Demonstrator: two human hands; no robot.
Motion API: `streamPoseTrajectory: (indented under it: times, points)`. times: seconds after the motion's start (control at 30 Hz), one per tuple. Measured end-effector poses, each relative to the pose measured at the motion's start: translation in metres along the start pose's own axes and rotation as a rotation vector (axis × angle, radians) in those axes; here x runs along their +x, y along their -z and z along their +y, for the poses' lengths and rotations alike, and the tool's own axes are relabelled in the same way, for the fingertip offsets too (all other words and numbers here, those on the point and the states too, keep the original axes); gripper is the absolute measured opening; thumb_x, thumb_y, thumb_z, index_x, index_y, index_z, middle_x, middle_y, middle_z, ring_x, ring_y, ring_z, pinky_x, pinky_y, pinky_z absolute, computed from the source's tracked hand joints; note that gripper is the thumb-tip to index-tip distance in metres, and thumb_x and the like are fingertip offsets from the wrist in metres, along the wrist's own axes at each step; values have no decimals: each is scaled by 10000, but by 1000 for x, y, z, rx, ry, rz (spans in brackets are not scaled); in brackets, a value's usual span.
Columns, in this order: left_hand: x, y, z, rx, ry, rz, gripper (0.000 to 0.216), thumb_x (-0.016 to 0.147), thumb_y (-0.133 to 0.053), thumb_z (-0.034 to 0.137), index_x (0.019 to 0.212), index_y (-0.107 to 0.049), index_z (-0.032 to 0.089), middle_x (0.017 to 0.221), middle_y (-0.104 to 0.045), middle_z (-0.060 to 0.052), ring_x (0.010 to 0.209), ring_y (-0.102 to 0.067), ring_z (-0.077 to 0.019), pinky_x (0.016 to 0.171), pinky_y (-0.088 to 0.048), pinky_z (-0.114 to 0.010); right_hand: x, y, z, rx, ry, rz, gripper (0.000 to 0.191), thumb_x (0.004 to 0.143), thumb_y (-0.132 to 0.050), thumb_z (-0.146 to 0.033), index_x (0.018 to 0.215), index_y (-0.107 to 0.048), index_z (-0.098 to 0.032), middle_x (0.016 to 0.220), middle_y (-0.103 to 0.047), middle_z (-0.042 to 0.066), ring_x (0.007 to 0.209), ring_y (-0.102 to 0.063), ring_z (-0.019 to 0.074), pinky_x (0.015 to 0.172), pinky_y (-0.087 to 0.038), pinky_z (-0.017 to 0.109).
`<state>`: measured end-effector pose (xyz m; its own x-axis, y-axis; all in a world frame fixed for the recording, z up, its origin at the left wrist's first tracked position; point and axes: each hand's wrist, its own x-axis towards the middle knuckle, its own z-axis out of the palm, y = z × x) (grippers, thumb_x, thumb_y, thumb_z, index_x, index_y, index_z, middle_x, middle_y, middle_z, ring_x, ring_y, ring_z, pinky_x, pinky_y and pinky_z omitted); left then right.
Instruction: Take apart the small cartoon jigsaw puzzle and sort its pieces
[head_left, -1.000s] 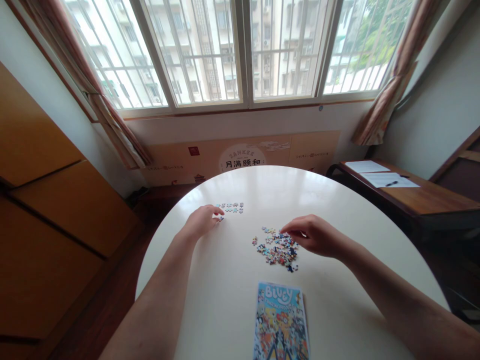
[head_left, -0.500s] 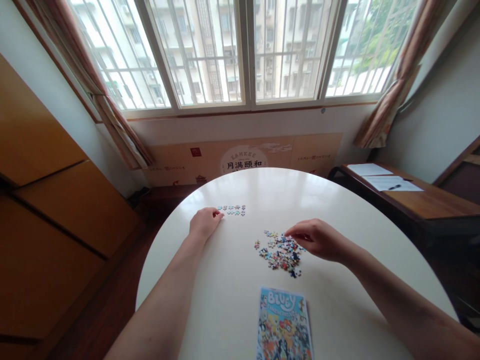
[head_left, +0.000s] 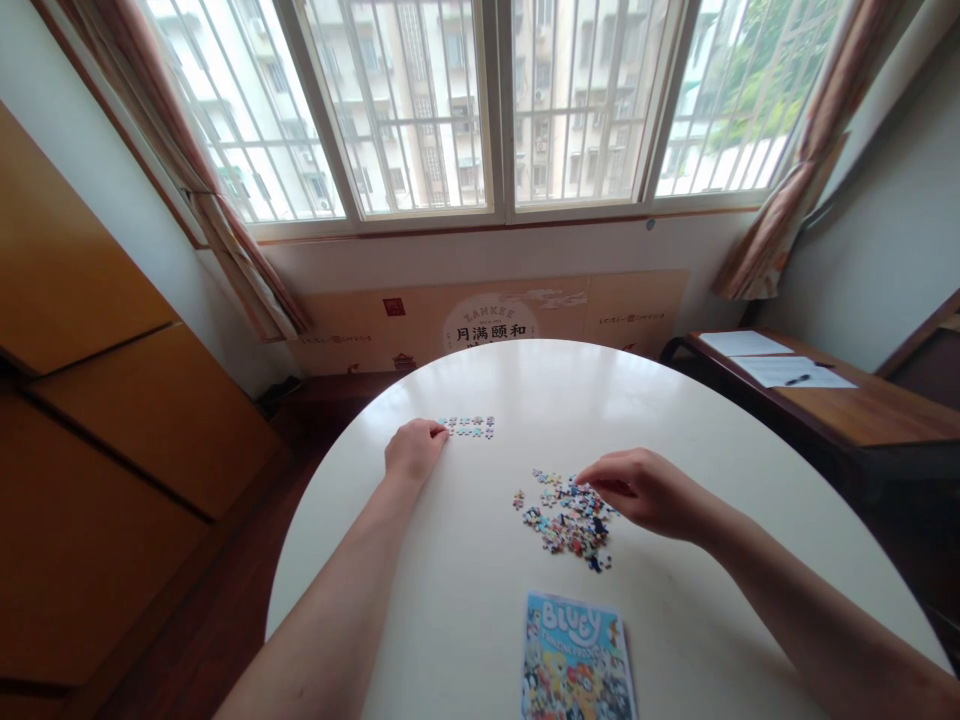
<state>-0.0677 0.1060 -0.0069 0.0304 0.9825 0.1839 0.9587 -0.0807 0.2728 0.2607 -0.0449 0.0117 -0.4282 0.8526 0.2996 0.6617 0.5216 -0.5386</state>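
Note:
My left hand [head_left: 415, 450] rests at the left end of two short rows of small jigsaw pieces [head_left: 477, 426]. Its thumb and finger are pinched on a puzzle piece [head_left: 449, 433] at the start of the nearer row, mostly covered by the fingertips. Over the upper right of a loose pile of multicoloured jigsaw pieces [head_left: 574, 525] is my right hand [head_left: 637, 490], palm down. Its fingers are bent together with the tips among the pieces; anything between them is hidden. Below the pile lies a blue "Bluey" puzzle box [head_left: 577, 655], cut off by the bottom edge.
Everything lies on a round white table [head_left: 465, 560]. A stray piece [head_left: 518, 498] sits left of the pile. On the right, a wooden bench [head_left: 877, 410] carries white papers [head_left: 795, 371] and a dark pen [head_left: 798, 380]. Beyond the table are a printed panel and barred windows.
My left fingertips have come up against the left end of the nearer row, where a piece now shows. My right hand stays over the pile. The whole view has shifted slightly.

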Motion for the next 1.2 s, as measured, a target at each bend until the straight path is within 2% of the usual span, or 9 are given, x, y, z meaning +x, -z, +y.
streamPoseTrajectory:
  times: [0.87,1.2]
  points:
    - [0,-3,1,-21,-11,27,224,847,-581,394,925,-772,307,1094,-723,-2,947,-644,-224,763,-488,-288,0,1,2,-7,-9,-12,261,853,-551,-149,987,-756,-239,923,-748,19,796,-685,123,722,-521,233]
    - [2,-2,-8,-88,80,44,227,838,-582,380,934,-770,296,1033,-749,-3,940,-659,-221,773,-489,-282,0,1,3,-2,-10,-17,251,848,-562,-153,983,-756,-236,904,-746,24,777,-682,125,698,-508,223]
